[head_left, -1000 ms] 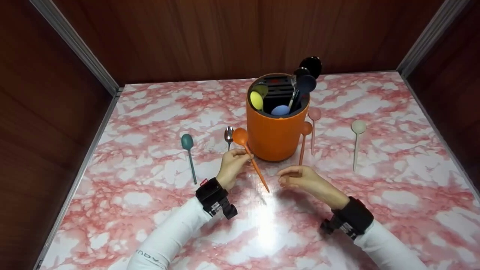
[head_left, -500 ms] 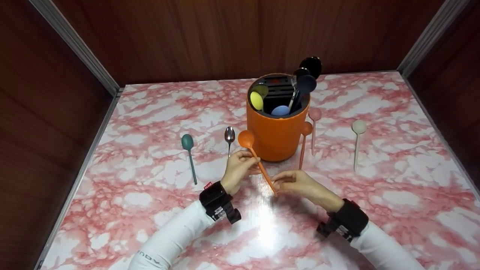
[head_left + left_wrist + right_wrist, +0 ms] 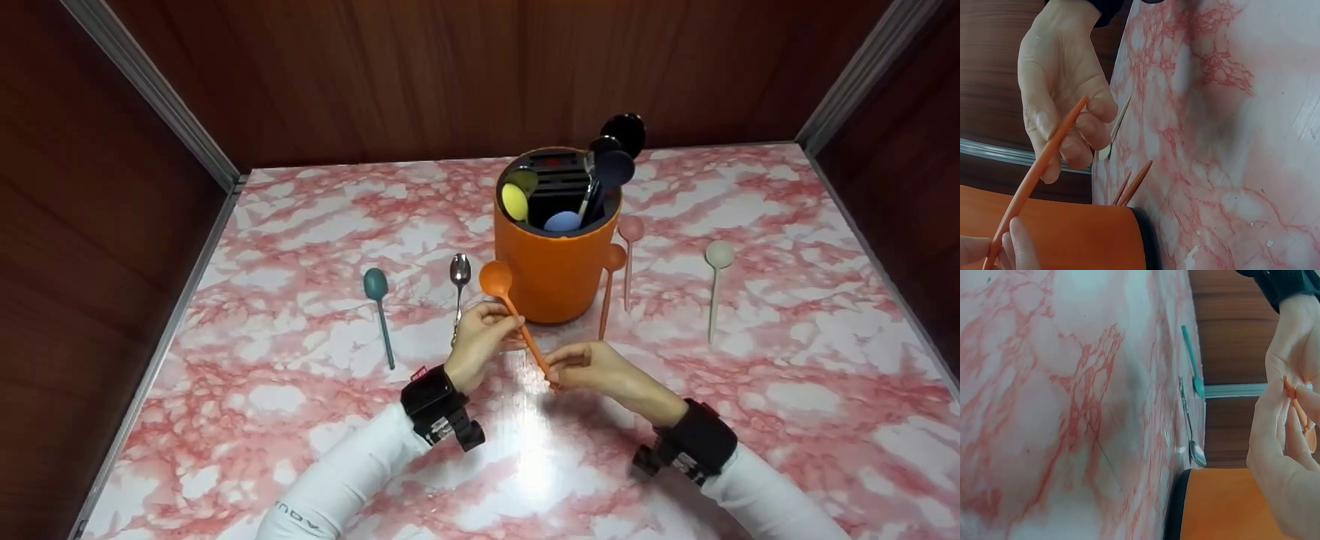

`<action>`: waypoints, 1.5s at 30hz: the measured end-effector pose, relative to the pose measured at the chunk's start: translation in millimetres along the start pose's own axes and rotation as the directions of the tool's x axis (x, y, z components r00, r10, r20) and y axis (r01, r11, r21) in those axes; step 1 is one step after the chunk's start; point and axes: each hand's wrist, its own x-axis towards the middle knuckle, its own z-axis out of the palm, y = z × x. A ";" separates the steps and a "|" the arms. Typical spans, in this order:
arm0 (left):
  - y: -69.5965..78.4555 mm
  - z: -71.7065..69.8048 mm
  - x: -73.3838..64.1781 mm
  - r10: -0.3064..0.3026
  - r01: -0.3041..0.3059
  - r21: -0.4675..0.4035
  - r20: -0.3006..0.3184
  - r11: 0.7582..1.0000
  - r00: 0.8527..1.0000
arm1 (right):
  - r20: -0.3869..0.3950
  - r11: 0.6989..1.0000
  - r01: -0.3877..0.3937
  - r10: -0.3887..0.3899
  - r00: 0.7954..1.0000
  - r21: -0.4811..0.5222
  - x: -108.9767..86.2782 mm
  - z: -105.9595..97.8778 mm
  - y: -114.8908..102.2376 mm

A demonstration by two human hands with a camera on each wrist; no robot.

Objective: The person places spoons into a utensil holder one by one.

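Observation:
An orange spoon (image 3: 496,279) is held above the table, its bowl up and left and its handle slanting down to the right. My left hand (image 3: 480,337) pinches the handle below the bowl between thumb and fingers. Near the handle's end, my right hand (image 3: 592,367) grips the spoon too. In the left wrist view, the spoon's handle (image 3: 1030,179) runs between both hands, with the right thumb against it. The right wrist view has the handle tip (image 3: 1289,389) between my right fingers and thumb. Just behind stands an orange utensil holder (image 3: 551,277).
The holder contains several utensils, among them a yellow spoon (image 3: 514,201) and a blue one (image 3: 562,221). On the marbled table lie a teal spoon (image 3: 376,285), a metal spoon (image 3: 460,270), a darker orange spoon (image 3: 614,258), a pink spoon (image 3: 631,228) and a pale spoon (image 3: 718,255).
My left hand and the orange spoon have moved slightly right and down. My right hand has come left and taken hold of the handle's end, which it did not touch a second ago.

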 end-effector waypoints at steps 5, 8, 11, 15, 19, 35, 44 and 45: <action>4.2 2.7 -3.0 0.003 -0.003 -0.013 0.006 1.000 1.000 | -0.002 0.999 -0.007 0.007 1.000 -0.039 -2.6 -0.4 -4.6; 7.7 4.8 -4.1 0.006 -0.006 -0.006 0.007 1.000 1.000 | -0.005 0.999 0.003 -0.003 1.000 -0.055 -3.7 -0.5 -8.4; 11.8 6.9 -4.9 0.015 -0.015 0.000 0.012 1.000 1.000 | -0.007 0.998 0.012 -0.013 1.000 -0.056 -4.7 -0.9 -12.3; 19.1 9.7 -6.5 0.023 -0.023 0.001 0.005 1.000 1.000 | -0.026 0.998 -0.001 0.000 1.000 -0.065 -7.1 -1.2 -18.7; 26.5 12.5 -7.5 0.035 -0.035 0.015 -0.009 0.999 0.999 | -0.056 0.995 0.007 -0.012 0.998 -0.095 -9.2 -1.0 -25.5; 56.1 22.6 -9.0 0.080 -0.080 0.005 0.004 0.997 0.997 | -0.109 0.988 0.064 -0.080 0.991 -0.141 -7.3 -1.8 -55.9; 72.1 25.9 -6.9 0.115 -0.115 -0.026 0.013 0.993 0.993 | -0.125 0.981 0.060 -0.084 0.989 -0.185 -7.3 -3.8 -73.9; 74.1 26.3 -6.7 0.119 -0.119 -0.025 0.011 0.993 0.993 | -0.127 0.980 0.061 -0.086 0.988 -0.190 -7.2 -3.8 -75.9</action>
